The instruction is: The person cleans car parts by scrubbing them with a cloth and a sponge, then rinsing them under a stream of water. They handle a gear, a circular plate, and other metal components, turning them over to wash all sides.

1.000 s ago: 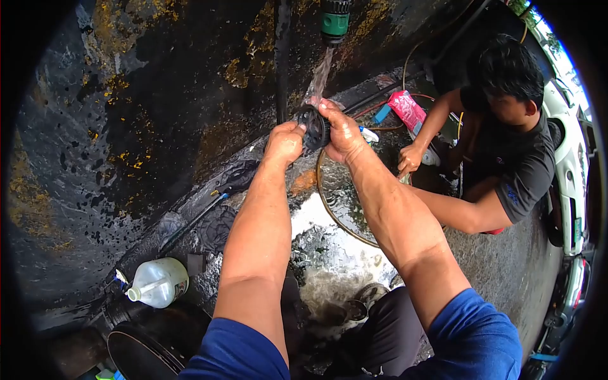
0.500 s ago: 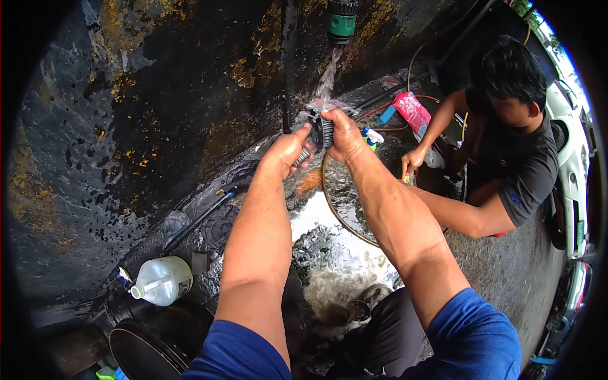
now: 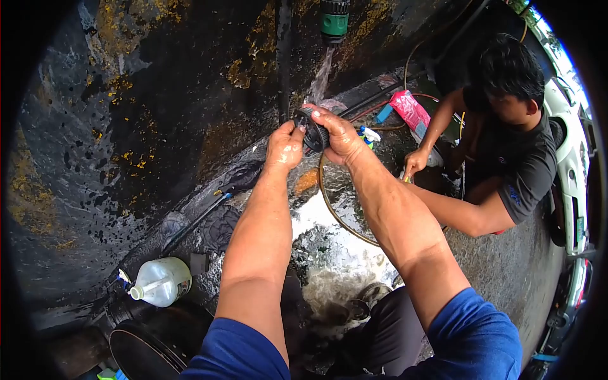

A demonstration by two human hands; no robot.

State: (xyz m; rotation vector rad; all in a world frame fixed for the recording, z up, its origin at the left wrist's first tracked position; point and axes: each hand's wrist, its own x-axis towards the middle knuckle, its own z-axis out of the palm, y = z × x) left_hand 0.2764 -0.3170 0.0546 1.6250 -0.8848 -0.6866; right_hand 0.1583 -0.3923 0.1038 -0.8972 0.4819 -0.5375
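Observation:
Under the running water, my left hand [image 3: 285,147] and my right hand [image 3: 344,138] are both closed around a dark round ridged part [image 3: 315,135]. It looks like a gear, wet, with its flat face tilted toward my left hand. My right thumb lies along its upper edge, and my left fingertips press its near side. Water [image 3: 322,77] falls from a green hose connector [image 3: 334,26] just above and strikes around the part and my right fingers. My fingers hide much of the part's far side.
A co-worker [image 3: 506,133] crouches at the right, one hand [image 3: 415,163] holding something thin. A spray bottle [image 3: 369,135], pink packet [image 3: 411,114] and looped hose [image 3: 326,193] lie beyond my right arm. A clear jug [image 3: 161,281] stands at left by the stained wall [image 3: 177,82].
The held part has turned, so its round face now shows rather than mostly its ridged side. My left hand has shifted its grip and turned its back upward. The co-worker has barely moved.

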